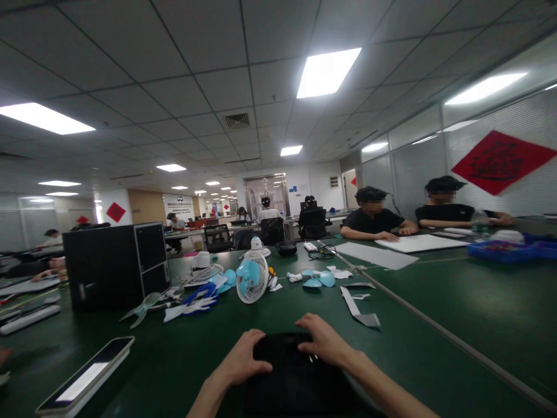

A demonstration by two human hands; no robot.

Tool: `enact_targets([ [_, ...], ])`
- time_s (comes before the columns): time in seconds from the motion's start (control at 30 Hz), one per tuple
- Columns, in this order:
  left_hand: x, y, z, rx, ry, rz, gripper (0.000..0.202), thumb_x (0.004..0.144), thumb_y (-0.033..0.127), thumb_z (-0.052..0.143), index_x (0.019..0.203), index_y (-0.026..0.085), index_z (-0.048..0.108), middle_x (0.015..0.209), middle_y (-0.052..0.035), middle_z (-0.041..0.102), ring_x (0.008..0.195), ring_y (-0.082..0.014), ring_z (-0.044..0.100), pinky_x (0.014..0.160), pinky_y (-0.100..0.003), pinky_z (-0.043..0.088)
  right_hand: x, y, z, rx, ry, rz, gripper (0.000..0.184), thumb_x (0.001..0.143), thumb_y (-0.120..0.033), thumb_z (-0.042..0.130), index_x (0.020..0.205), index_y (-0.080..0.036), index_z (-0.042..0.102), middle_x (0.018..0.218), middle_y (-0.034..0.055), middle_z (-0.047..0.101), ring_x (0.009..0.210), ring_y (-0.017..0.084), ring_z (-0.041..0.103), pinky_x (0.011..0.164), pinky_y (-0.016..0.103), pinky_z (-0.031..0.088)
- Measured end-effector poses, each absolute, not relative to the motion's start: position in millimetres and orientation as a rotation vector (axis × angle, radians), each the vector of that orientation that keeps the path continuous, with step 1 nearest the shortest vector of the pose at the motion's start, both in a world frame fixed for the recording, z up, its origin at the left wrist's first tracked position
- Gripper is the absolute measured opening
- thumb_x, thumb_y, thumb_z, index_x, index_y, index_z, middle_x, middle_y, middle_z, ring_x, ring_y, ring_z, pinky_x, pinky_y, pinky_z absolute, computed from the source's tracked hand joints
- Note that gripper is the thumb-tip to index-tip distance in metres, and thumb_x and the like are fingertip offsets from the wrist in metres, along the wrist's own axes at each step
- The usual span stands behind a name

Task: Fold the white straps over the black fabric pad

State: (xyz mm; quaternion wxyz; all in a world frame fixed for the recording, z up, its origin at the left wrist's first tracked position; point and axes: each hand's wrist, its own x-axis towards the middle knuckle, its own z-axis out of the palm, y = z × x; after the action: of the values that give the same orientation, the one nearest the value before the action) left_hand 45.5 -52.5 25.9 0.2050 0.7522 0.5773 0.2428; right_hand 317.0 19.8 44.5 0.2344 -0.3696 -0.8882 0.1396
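Note:
A glossy black flat object (285, 363) with rounded corners lies low in the middle of the head view, at the near side of the green table; its exact kind is too dark to make out. My left hand (243, 357) grips its left far corner, with the thumb on top and the fingers over the edge. On the far right corner, my right hand (324, 341) holds it the same way, thumb bent over the top. The undersides of the fingers are partly hidden. Beyond the hands stands a small fan head (252, 277) with blue blades and a white guard.
On the green table (195, 354) lie a phone-like device (87, 377), a black computer case (104, 264), blue-and-white gloves (198, 302), loose blue fan blades (319, 280) and paper strips (359, 310). At right, two people sit behind a white board (422, 242) and a blue tray (500, 251).

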Motion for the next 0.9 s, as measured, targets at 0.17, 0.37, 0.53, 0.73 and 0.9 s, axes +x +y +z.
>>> enact_targets([
  [0.17, 45.6, -52.3, 28.6, 2.066, 1.627, 0.661, 0.086, 0.062, 0.059, 0.071, 0.134, 0.018, 0.048, 0.141, -0.0117, 0.043, 0.128, -0.0272, 0.040, 0.111, -0.033, 0.028, 355.4, 26.9, 49.1, -1.204, -2.521, 0.532, 0.080, 0.055, -0.041, 0.080, 0.128, -0.016, 0.058, 0.126, 0.0132, 0.057, 0.117, 0.031, 0.050, 0.100, 0.039, 0.039],
  [0.37, 36.7, -53.4, 32.4, 2.055, 1.674, 0.634, 0.085, 0.061, 0.056, 0.072, 0.134, 0.019, 0.049, 0.141, -0.0109, 0.043, 0.128, -0.0280, 0.040, 0.111, -0.034, 0.028, 349.3, 23.1, 41.4, -1.103, -2.484, 0.603, 0.072, 0.061, -0.039, 0.076, 0.127, -0.018, 0.058, 0.128, 0.0108, 0.059, 0.118, 0.028, 0.051, 0.103, 0.037, 0.038],
  [0.53, 27.5, -56.6, 35.2, 2.024, 1.714, 0.612, 0.085, 0.063, 0.056, 0.068, 0.137, 0.021, 0.046, 0.144, -0.0089, 0.040, 0.131, -0.0292, 0.037, 0.112, -0.037, 0.028, 336.9, 20.3, 34.4, -1.049, -2.465, 0.594, 0.066, 0.070, -0.038, 0.070, 0.130, -0.015, 0.056, 0.139, 0.0135, 0.051, 0.127, 0.027, 0.046, 0.109, 0.037, 0.032],
  [0.73, 28.9, -57.6, 34.5, 1.996, 1.714, 0.606, 0.085, 0.065, 0.057, 0.066, 0.137, 0.017, 0.045, 0.146, -0.0105, 0.037, 0.132, -0.0283, 0.036, 0.113, -0.035, 0.028, 337.5, 16.8, 37.1, -1.074, -2.473, 0.590, 0.068, 0.071, -0.040, 0.069, 0.132, -0.012, 0.054, 0.141, 0.0142, 0.049, 0.129, 0.027, 0.044, 0.110, 0.037, 0.031],
  [0.9, 27.8, -54.9, 31.4, 1.973, 1.728, 0.599, 0.086, 0.066, 0.055, 0.067, 0.139, 0.015, 0.043, 0.147, -0.0116, 0.035, 0.134, -0.0274, 0.035, 0.113, -0.032, 0.027, 337.6, 13.0, 39.4, -1.058, -2.471, 0.579, 0.066, 0.071, -0.041, 0.070, 0.130, -0.016, 0.055, 0.138, 0.0122, 0.052, 0.125, 0.027, 0.048, 0.108, 0.037, 0.034],
])
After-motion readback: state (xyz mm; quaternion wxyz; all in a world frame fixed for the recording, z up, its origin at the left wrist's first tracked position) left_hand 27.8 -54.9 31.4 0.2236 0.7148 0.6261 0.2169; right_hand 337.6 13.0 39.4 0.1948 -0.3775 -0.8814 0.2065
